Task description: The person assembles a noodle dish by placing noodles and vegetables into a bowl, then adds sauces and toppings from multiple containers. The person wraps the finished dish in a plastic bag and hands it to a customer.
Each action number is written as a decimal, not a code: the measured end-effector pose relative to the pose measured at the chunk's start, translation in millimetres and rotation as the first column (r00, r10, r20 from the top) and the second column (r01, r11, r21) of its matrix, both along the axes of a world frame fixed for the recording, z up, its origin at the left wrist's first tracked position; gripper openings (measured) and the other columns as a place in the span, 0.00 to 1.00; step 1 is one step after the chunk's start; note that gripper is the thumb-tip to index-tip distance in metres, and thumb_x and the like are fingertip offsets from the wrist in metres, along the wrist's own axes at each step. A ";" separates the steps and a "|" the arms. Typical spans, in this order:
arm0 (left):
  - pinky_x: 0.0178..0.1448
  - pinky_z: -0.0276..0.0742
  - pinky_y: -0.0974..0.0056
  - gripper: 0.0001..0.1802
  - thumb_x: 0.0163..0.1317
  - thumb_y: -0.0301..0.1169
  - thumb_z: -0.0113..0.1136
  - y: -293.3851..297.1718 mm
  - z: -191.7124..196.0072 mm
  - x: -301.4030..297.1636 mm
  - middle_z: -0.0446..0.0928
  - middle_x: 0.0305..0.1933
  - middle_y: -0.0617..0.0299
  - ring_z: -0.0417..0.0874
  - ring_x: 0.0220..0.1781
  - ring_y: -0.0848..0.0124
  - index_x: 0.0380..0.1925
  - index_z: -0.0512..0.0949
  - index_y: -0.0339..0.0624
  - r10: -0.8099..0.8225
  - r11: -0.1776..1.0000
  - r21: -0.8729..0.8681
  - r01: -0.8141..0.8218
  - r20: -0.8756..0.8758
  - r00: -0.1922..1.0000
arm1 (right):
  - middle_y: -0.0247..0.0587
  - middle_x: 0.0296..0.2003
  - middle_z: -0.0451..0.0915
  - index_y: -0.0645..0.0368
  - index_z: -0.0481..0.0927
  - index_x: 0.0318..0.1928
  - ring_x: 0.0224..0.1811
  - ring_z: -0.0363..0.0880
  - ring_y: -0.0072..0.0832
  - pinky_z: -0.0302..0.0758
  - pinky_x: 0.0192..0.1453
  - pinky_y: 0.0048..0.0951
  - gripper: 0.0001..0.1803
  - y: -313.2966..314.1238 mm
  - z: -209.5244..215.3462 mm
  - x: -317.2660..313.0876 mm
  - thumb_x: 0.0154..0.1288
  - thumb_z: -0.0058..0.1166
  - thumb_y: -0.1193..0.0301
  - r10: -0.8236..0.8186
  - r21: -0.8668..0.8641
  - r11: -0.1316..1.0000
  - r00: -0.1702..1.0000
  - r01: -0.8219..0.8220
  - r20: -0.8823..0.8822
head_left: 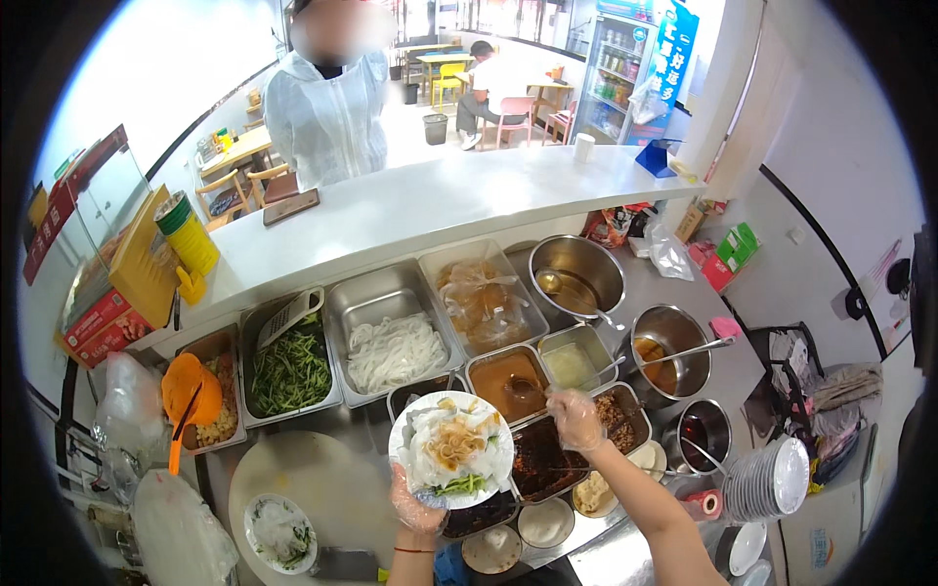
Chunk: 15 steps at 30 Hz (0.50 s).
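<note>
While gloved, left hand point(415, 503) fingers clasped under a white plate of noodles point(451, 449), held over the near worktop point(337, 488); right hand point(575, 418) fingers pinched narrow above the dark sauce tray point(537, 459).

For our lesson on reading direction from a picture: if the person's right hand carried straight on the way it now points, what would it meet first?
The gloved right hand points up and left, toward the steel tray of brown sauce with a ladle in it. That tray would probably come first, though the hand's height above it is hard to judge.
</note>
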State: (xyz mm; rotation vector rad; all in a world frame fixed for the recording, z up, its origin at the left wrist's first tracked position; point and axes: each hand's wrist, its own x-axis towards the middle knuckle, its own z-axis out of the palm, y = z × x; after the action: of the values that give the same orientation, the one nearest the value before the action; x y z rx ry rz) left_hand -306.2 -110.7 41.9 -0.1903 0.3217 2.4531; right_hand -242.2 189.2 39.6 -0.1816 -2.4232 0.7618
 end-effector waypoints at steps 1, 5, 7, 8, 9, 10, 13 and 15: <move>0.69 0.57 0.47 0.34 0.66 0.52 0.40 -1.0 -0.8 -1.8 0.62 0.66 0.55 0.62 0.67 0.55 0.65 0.57 0.43 0.004 1.000 -0.003 -0.004 0.003 1.000 | 0.45 0.28 0.80 0.61 0.78 0.34 0.29 0.79 0.38 0.75 0.35 0.35 0.05 1.3 -9.7 -4.7 0.58 0.50 0.79 -0.081 -0.110 0.991 0.997 0.082 0.018; 0.69 0.57 0.48 0.33 0.67 0.51 0.39 -5.8 -3.7 -4.2 0.62 0.66 0.55 0.63 0.66 0.55 0.65 0.57 0.42 0.013 1.000 -0.002 -0.013 0.011 1.000 | 0.37 0.22 0.78 0.65 0.77 0.30 0.22 0.74 0.18 0.72 0.27 0.21 0.08 3.4 43.7 -10.9 0.64 0.50 0.74 -0.292 -0.628 0.733 0.955 0.262 0.058; 0.68 0.57 0.48 0.33 0.67 0.51 0.39 -3.3 -3.1 -5.3 0.62 0.66 0.54 0.63 0.66 0.55 0.65 0.57 0.42 0.012 1.000 -0.015 -0.012 -0.003 1.000 | 0.35 0.23 0.77 0.64 0.77 0.31 0.22 0.73 0.17 0.70 0.27 0.17 0.06 5.2 77.0 -4.1 0.64 0.51 0.75 -0.245 -0.749 0.649 0.969 0.136 -0.036; 0.68 0.57 0.47 0.32 0.67 0.51 0.38 1.6 -1.3 -6.8 0.63 0.65 0.53 0.64 0.66 0.55 0.64 0.58 0.41 0.003 1.000 -0.012 -0.003 0.002 1.000 | 0.35 0.24 0.77 0.64 0.77 0.32 0.22 0.72 0.17 0.68 0.25 0.17 0.05 2.2 99.3 1.9 0.63 0.51 0.75 -0.227 -0.761 0.637 0.973 0.124 -0.032; 0.68 0.57 0.48 0.32 0.67 0.51 0.38 5.4 -3.6 -8.1 0.63 0.65 0.53 0.64 0.66 0.54 0.64 0.58 0.41 -0.010 1.000 -0.007 0.010 0.018 1.000 | 0.34 0.24 0.77 0.64 0.78 0.33 0.22 0.72 0.16 0.68 0.24 0.17 0.05 -3.9 119.0 7.5 0.64 0.52 0.75 -0.217 -0.749 0.645 0.976 0.150 0.009; 0.68 0.57 0.48 0.32 0.67 0.51 0.38 10.8 -9.1 -9.1 0.63 0.65 0.53 0.64 0.65 0.54 0.64 0.58 0.40 -0.025 1.000 0.001 0.025 0.038 0.999 | 0.34 0.24 0.77 0.64 0.78 0.33 0.21 0.72 0.16 0.67 0.23 0.17 0.05 -13.9 141.6 13.7 0.64 0.52 0.74 -0.221 -0.743 0.647 0.975 0.172 0.032; 0.69 0.57 0.49 0.33 0.66 0.52 0.39 17.6 -16.2 -10.9 0.64 0.64 0.52 0.64 0.65 0.54 0.63 0.59 0.39 -0.039 0.999 0.001 0.039 0.070 0.997 | 0.34 0.23 0.76 0.64 0.78 0.32 0.21 0.71 0.16 0.66 0.22 0.16 0.06 -51.6 182.3 18.6 0.64 0.52 0.74 -0.171 -0.736 0.654 0.981 0.178 0.086; 0.69 0.55 0.48 0.34 0.65 0.52 0.42 25.1 -21.3 -10.0 0.64 0.64 0.53 0.64 0.65 0.54 0.63 0.60 0.41 -0.053 0.999 -0.003 0.053 0.053 0.997 | 0.34 0.22 0.76 0.65 0.78 0.32 0.21 0.71 0.15 0.66 0.22 0.16 0.07 -69.2 191.7 18.9 0.64 0.52 0.74 -0.108 -0.711 0.695 0.993 0.103 0.038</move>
State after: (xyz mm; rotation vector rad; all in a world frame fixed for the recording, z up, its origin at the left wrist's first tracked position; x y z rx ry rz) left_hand -316.2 -85.6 20.7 -0.2454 0.3054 2.3907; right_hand -223.3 120.1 231.3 -0.6142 -1.9541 1.6174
